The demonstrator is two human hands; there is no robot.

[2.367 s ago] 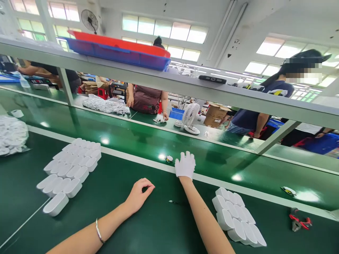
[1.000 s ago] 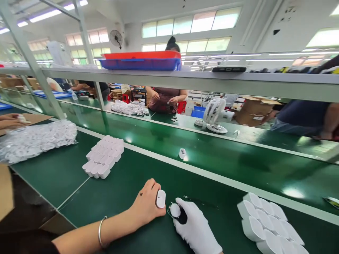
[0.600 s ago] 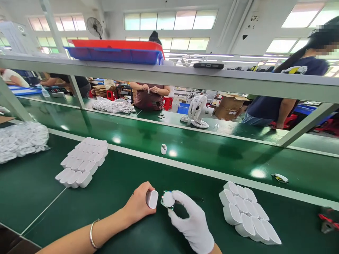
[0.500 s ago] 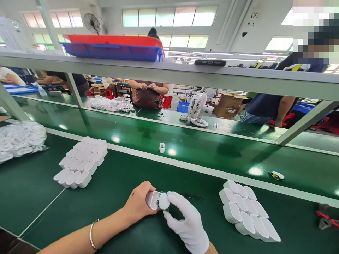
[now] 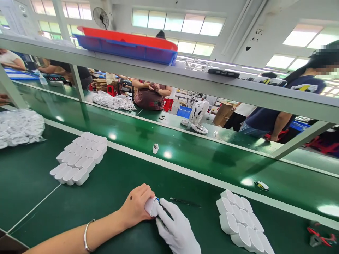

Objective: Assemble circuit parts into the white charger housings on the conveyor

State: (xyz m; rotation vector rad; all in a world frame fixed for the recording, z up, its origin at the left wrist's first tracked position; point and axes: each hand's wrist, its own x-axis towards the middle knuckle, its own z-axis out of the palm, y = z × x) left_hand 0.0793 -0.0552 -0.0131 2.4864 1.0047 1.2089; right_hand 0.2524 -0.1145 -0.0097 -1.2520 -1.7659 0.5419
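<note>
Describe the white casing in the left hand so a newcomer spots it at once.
At the dark green bench, find the bare left hand with a silver bangle at its wrist. It grips the white casing, whose end meets the gloved right hand. Unlike the left cluster and right cluster of casings, this one is held, with blue showing at its edge.

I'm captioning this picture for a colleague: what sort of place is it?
Most likely a factory assembly floor: rows of matching white casings on a long green bench, red-handled pliers to the right, and other people across from it.
</note>
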